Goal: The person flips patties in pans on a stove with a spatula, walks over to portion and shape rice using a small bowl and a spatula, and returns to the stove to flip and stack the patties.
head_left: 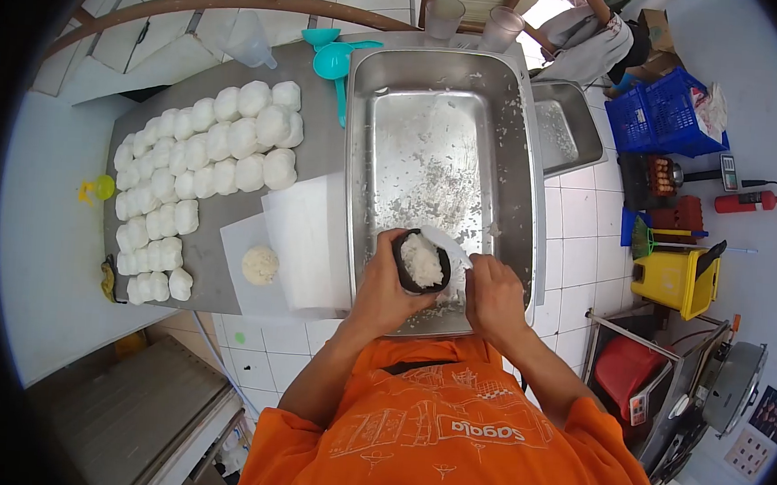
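My left hand [384,287] is wrapped round a small black cup [420,286] filled with white rice [423,261], above the near end of a large metal tray [352,178]. In my right hand [495,293] is the handle of a white scoop [447,246], whose head lies against the cup's rim. Rice grains are stuck over the tray's floor and walls. On the grey table left of the tray, a round rice portion [260,265] rests on a sheet of white paper [234,295], beside a stack of white sheets [309,238].
Rows of white wrapped bundles [180,154] cover the table's left part. Turquoise scoops [333,61], a clear jug [251,43] and two clear cups [444,17] stand along the far edge. A smaller metal tray [564,133] is at right. Another person [588,41] is at the upper right.
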Demonstrator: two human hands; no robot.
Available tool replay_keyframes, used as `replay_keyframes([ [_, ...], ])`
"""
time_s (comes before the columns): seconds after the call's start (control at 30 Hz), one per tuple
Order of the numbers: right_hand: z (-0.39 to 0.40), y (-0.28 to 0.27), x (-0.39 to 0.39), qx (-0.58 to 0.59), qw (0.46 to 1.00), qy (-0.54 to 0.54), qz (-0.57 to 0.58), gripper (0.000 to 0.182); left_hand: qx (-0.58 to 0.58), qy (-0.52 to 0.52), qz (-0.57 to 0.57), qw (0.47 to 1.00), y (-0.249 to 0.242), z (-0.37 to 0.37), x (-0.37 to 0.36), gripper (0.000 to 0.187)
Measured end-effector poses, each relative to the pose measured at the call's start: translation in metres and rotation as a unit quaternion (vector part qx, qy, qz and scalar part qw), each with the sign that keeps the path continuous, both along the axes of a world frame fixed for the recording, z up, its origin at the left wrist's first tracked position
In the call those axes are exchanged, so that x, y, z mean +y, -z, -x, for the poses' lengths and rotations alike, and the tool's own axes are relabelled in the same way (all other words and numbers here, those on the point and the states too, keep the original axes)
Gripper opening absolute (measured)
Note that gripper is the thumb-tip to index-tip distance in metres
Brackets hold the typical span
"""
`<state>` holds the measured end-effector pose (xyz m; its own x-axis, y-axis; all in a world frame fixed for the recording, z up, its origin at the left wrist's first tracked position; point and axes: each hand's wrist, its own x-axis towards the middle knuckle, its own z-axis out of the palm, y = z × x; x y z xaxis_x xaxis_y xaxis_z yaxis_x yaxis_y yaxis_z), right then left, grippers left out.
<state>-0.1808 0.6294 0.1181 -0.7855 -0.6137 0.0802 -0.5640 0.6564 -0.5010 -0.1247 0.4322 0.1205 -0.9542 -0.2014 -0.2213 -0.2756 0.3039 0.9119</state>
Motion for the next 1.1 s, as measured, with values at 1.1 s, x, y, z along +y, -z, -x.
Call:
replay_keyframes([
  [1.1,0.064,-0.032,0.005,-0.402,0.903,-0.095,-0.118,0.050,0.096,-0.001,0.210,0.973,0.039,-0.029,-0.026,0.098],
])
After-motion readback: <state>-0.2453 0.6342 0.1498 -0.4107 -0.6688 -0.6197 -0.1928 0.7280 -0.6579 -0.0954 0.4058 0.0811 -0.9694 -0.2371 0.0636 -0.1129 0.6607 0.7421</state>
